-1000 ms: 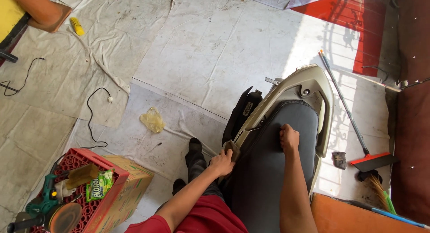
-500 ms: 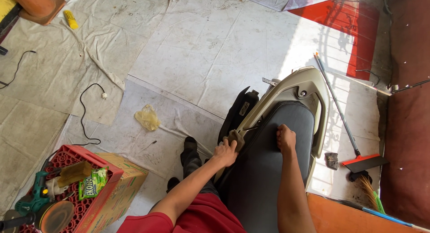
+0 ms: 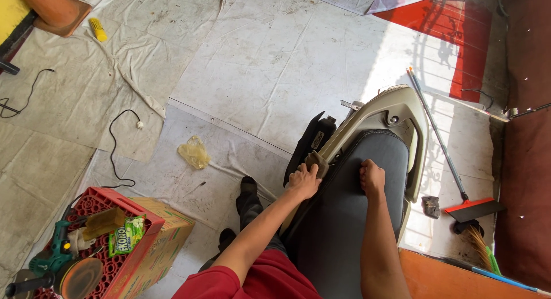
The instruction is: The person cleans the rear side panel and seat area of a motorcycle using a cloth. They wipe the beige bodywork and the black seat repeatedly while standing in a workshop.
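I look down along a scooter with a black seat [image 3: 350, 218] and a beige rear grab rail [image 3: 402, 112]. My left hand [image 3: 302, 181] presses a small brown-grey sanding pad [image 3: 316, 163] against the seat's left edge, where it meets the beige side panel. My right hand [image 3: 372, 178] rests on top of the seat with curled fingers and holds nothing. My dark shoe [image 3: 248, 195] stands on the floor left of the scooter.
A red crate [image 3: 123, 259] on a cardboard box at lower left holds a green angle grinder [image 3: 54, 261], a sponge and a green packet. A crumpled yellow bag [image 3: 194, 152] and loose cables lie on grey sheeting. A red-headed squeegee [image 3: 473, 209] lies at right.
The view has drifted slightly. My left hand slid a little forward along the seat's left edge with the pad. My right hand stayed on the seat top.
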